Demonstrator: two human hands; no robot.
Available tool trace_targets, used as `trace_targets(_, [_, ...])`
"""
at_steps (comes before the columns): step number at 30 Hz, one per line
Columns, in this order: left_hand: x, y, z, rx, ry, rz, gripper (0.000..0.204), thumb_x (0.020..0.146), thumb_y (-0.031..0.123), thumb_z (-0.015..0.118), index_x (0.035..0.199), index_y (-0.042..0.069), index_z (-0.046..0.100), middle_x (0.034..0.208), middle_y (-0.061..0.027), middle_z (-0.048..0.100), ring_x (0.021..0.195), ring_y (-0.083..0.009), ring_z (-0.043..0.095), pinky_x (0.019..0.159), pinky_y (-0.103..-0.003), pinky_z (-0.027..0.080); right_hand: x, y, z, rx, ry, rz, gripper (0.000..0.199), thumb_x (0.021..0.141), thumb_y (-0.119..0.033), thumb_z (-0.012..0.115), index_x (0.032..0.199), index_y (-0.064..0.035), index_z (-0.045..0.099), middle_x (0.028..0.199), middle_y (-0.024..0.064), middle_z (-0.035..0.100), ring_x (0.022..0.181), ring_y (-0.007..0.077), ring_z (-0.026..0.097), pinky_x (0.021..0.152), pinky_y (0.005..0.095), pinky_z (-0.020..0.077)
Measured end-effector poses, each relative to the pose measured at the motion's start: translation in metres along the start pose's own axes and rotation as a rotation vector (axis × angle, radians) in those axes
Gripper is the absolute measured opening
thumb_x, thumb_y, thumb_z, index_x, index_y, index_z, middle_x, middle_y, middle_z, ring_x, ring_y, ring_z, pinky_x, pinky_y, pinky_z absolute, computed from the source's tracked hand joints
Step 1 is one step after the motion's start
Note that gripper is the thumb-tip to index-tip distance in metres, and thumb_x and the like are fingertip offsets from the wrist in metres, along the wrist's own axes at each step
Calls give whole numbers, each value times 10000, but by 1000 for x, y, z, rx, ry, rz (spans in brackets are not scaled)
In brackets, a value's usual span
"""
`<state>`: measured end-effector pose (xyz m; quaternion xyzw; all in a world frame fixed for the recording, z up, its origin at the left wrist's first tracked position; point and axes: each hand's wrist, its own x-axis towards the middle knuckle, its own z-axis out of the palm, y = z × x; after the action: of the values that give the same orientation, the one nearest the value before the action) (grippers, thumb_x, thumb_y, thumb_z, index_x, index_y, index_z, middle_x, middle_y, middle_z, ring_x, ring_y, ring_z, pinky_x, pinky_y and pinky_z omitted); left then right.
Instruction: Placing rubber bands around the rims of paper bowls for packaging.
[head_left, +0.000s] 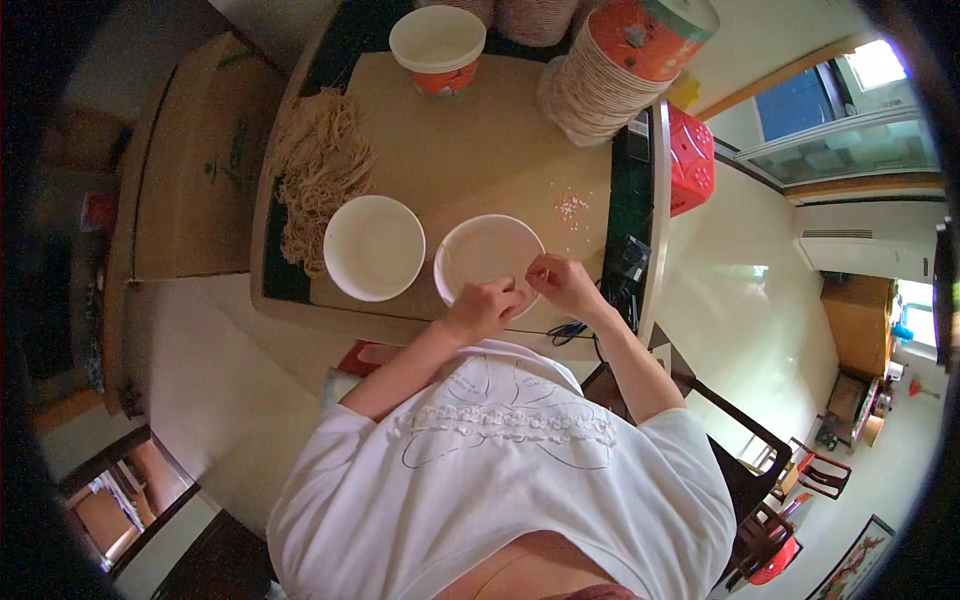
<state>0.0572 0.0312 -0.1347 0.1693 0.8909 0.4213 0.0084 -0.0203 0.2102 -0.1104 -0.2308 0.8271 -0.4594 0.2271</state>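
A white round paper tub [480,250] stands in front of me, its inside facing up. My left hand [487,308] is at its near rim, fingers curled together. At the right side of the same rim my right hand [565,285] is closed in a pinch. What the fingertips hold is too small to make out. A second white paper tub [374,248] stands just to the left, apart from my hands. Behind it lies a loose heap of thin beige cords [322,165].
A brown board [470,150] covers much of the table. On it are small pink-white bits [571,207], an orange-and-white tub [438,50] and a tall leaning stack of tubs [625,70]. A black device [629,258] with cables sits at the right edge, beyond which is a red stool [690,160].
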Motion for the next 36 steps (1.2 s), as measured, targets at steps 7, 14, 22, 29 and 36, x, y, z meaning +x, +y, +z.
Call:
trace_targets(7, [4, 3, -2, 387, 89, 235, 102, 761, 188, 599, 852, 159, 635, 738, -34, 482, 658, -189, 559, 508, -319, 490, 0, 2, -1, 28, -38, 3, 58, 734, -60, 595, 774, -18, 586, 774, 149, 578, 711, 305, 583, 612, 357, 459])
trace_targets(14, [10, 0, 15, 131, 111, 29, 46, 776, 136, 620, 818, 155, 622, 868, -33, 518, 756, -174, 581, 527, -302, 484, -5, 2, 9, -17, 104, -74, 38, 733, -53, 609, 766, -36, 602, 725, 133, 549, 673, 296, 564, 592, 362, 453])
trace_targets(22, [22, -21, 14, -1082, -136, -841, 127, 859, 219, 599, 837, 97, 622, 669, 43, 530, 563, -56, 490, 473, -203, 350, -25, 1, 31, 36, 323, 21, 59, 773, -32, 642, 833, -33, 643, 790, 80, 538, 623, 171, 527, 553, 266, 433])
trace_targets(29, [32, -15, 7, -1205, -77, -1036, 119, 841, 203, 617, 771, 108, 629, 626, 36, 523, 521, -50, 459, 423, -194, 305, -27, -2, 57, 148, 639, 5, 120, 781, 4, 653, 894, -33, 667, 802, 49, 558, 642, 99, 524, 553, 215, 426])
trace_targets(36, [28, -30, 19, -1398, 34, -1112, 87, 807, 164, 653, 771, 87, 635, 628, 19, 531, 487, -59, 444, 396, -200, 269, -27, -1, 63, -12, 628, -73, 210, 793, 19, 631, 984, -59, 675, 811, 65, 559, 671, 126, 543, 556, 224, 441])
